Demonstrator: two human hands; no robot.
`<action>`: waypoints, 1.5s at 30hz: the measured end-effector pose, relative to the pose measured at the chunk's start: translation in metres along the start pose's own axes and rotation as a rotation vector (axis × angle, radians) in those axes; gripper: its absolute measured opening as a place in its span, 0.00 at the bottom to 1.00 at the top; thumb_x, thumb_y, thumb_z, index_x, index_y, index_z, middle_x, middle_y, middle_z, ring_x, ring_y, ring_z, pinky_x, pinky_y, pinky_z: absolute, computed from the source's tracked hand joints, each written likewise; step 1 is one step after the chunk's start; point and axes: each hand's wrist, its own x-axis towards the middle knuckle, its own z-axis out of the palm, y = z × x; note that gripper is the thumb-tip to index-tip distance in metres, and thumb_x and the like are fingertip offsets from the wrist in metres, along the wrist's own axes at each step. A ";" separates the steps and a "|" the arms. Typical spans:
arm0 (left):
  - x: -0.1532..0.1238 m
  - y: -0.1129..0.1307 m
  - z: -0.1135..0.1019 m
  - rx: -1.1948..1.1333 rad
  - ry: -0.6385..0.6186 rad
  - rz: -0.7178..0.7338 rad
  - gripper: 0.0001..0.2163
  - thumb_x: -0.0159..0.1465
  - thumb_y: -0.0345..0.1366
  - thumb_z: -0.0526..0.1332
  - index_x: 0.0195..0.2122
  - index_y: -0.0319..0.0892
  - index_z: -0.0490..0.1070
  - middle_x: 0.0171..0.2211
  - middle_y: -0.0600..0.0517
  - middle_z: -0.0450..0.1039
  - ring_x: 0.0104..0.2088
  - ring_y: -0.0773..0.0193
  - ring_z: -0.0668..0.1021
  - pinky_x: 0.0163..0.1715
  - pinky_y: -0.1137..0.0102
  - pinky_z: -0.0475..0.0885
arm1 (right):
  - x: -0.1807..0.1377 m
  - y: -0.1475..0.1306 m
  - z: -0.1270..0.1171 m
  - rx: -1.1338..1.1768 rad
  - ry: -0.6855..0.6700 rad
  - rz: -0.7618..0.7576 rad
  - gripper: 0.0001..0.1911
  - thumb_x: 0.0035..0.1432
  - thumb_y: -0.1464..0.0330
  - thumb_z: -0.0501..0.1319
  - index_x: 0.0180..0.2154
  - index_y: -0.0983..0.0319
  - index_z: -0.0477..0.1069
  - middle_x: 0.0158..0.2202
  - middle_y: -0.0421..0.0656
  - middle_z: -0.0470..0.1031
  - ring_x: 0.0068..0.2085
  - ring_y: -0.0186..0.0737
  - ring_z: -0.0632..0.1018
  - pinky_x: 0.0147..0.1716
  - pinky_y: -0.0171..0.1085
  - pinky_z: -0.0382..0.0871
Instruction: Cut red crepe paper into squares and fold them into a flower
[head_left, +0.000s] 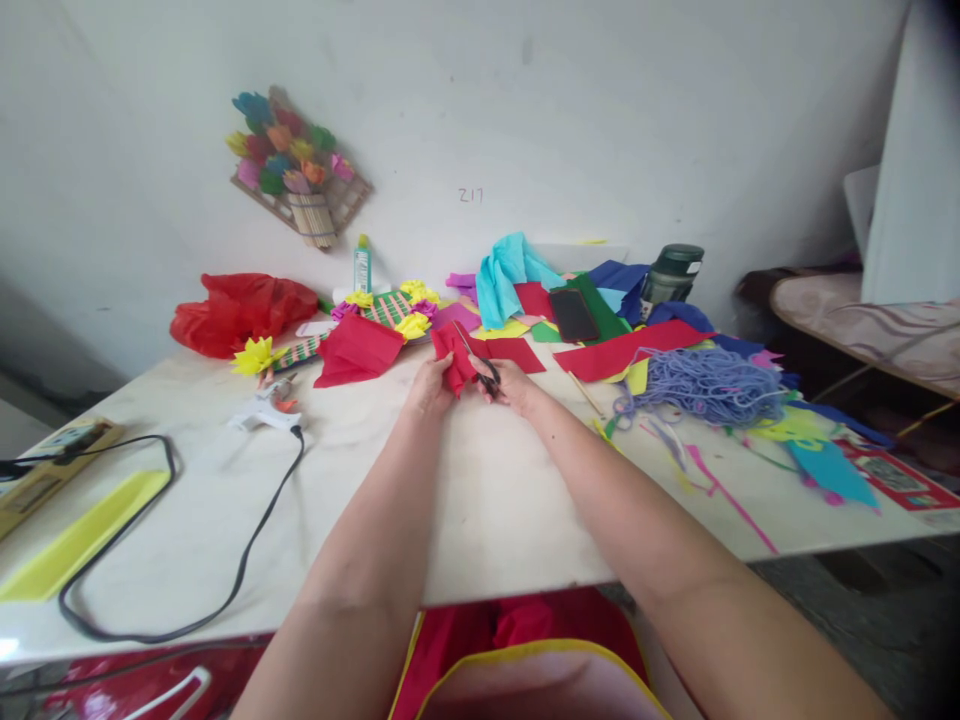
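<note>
My left hand (433,384) is closed on a piece of red crepe paper (454,360), above the middle of the table. Just beside it, my right hand (511,388) grips the black handles of a pair of scissors (489,380). The blades point up and to the left, against the red piece; whether they are apart cannot be made out. Behind my right hand lies a red strip (517,352), and a larger red sheet (360,350) rests to the left of my hands.
A white glue gun (264,412) with a black cord (255,545) lies left, near a power strip (56,470). Colored paper, a phone (574,315), a dark jar (673,272) and purple yarn (709,385) crowd the back and right. A glue bottle (362,266) stands by the wall.
</note>
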 end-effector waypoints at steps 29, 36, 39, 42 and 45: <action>0.001 0.001 -0.003 -0.038 0.016 -0.003 0.07 0.58 0.23 0.53 0.34 0.35 0.70 0.29 0.47 0.76 0.29 0.64 0.78 0.39 0.68 0.73 | 0.014 -0.005 0.001 -0.088 0.029 0.014 0.19 0.45 0.57 0.66 0.21 0.64 0.62 0.14 0.36 0.65 0.12 0.24 0.63 0.09 0.27 0.48; 0.002 0.001 -0.004 -0.027 0.012 0.002 0.07 0.58 0.23 0.53 0.33 0.35 0.69 0.29 0.47 0.76 0.29 0.63 0.78 0.39 0.67 0.73 | 0.017 0.001 0.001 -0.078 0.062 -0.021 0.18 0.44 0.58 0.66 0.21 0.64 0.63 0.14 0.35 0.64 0.13 0.24 0.62 0.12 0.27 0.52; 0.003 0.000 -0.004 -0.032 0.017 0.008 0.07 0.59 0.23 0.53 0.33 0.34 0.69 0.28 0.47 0.76 0.29 0.63 0.78 0.40 0.66 0.73 | 0.019 0.005 0.001 -0.071 0.071 -0.048 0.18 0.44 0.59 0.67 0.21 0.64 0.64 0.13 0.34 0.63 0.12 0.23 0.60 0.12 0.27 0.51; 0.004 0.000 -0.005 -0.034 0.016 0.008 0.07 0.59 0.23 0.53 0.34 0.34 0.69 0.29 0.46 0.76 0.29 0.63 0.78 0.41 0.66 0.72 | 0.020 0.007 0.000 -0.057 0.060 -0.057 0.17 0.43 0.59 0.67 0.21 0.64 0.64 0.13 0.34 0.63 0.13 0.24 0.61 0.12 0.27 0.53; 0.004 0.000 -0.005 -0.037 0.008 0.023 0.07 0.58 0.23 0.54 0.34 0.36 0.69 0.29 0.47 0.76 0.30 0.64 0.78 0.39 0.68 0.73 | 0.019 0.004 0.000 -0.052 0.032 -0.028 0.18 0.44 0.57 0.67 0.22 0.64 0.64 0.14 0.35 0.65 0.13 0.24 0.63 0.12 0.27 0.54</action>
